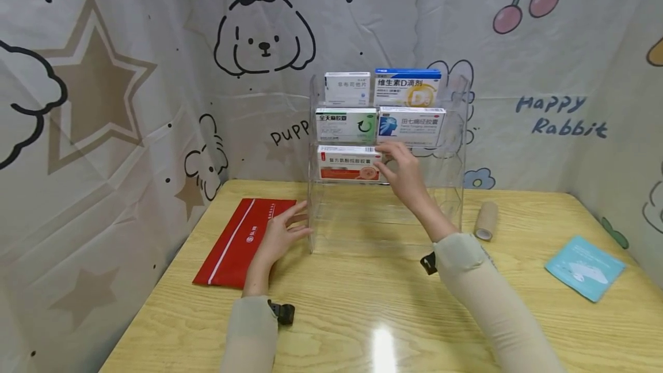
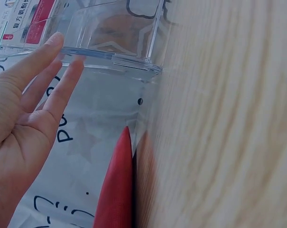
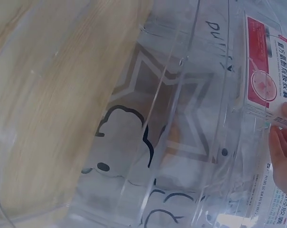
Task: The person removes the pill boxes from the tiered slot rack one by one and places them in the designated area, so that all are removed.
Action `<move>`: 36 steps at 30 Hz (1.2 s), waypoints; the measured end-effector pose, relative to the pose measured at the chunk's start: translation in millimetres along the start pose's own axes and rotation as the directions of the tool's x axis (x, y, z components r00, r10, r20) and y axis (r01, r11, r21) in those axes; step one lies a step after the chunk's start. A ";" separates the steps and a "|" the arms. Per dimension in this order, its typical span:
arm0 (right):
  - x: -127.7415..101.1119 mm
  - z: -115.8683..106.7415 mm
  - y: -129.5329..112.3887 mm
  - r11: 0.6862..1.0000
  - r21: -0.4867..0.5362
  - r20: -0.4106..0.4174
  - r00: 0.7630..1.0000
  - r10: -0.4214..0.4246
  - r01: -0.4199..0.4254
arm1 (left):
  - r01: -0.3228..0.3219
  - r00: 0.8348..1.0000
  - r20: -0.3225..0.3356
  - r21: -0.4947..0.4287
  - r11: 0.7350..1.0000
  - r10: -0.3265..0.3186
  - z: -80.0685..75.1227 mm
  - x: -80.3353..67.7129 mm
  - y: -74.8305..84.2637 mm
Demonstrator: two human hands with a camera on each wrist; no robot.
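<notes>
Head view shows the left hand (image 1: 277, 235) flat and open, fingers touching the left wall of the clear plastic rack (image 1: 450, 189) on the table (image 1: 362, 304), beside a red envelope (image 1: 235, 243), while the right hand (image 1: 406, 174) pinches the red-and-white medicine box (image 1: 347, 163) on the rack's third shelf.

Red-and-white medicine box (image 1: 348, 164) upright on clear rack's (image 1: 456, 189) third tier
</notes>
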State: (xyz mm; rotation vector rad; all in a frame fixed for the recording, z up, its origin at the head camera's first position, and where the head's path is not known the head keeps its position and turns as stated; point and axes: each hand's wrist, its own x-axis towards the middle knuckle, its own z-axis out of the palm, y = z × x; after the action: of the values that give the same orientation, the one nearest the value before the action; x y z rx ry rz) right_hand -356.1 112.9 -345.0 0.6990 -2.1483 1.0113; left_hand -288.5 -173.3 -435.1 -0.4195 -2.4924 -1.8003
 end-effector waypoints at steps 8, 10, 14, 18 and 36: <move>1.7 0.5 1.7 0.989 0.102 0.010 0.994 0.108 -0.109 | -0.003 1.000 0.008 -0.008 1.000 0.003 0.4 1.0 1.6; 2.2 0.6 2.5 0.987 0.108 0.012 0.993 0.121 -0.122 | 0.003 1.000 0.010 -0.008 1.000 -0.003 0.2 1.5 0.9; 2.5 0.6 2.9 0.982 0.118 0.013 0.989 0.146 -0.147 | 0.010 1.000 0.015 -0.013 1.000 -0.010 0.2 2.1 0.0; 2.3 0.3 2.4 0.978 0.128 0.016 0.986 0.165 -0.166 | 0.004 1.000 0.023 -0.018 1.000 -0.004 -0.6 1.8 -1.0; 1.9 -1.6 2.6 0.975 0.176 -0.061 0.987 0.150 -0.137 | -0.007 0.999 0.043 -0.031 1.000 0.008 -4.9 3.4 -4.9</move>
State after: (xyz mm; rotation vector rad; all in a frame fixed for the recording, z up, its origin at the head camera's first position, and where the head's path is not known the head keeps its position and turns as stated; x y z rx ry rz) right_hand -358.6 115.2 -344.0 0.5818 -2.0886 1.2907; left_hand -293.6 -178.7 -437.4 -0.4730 -2.4903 -1.8487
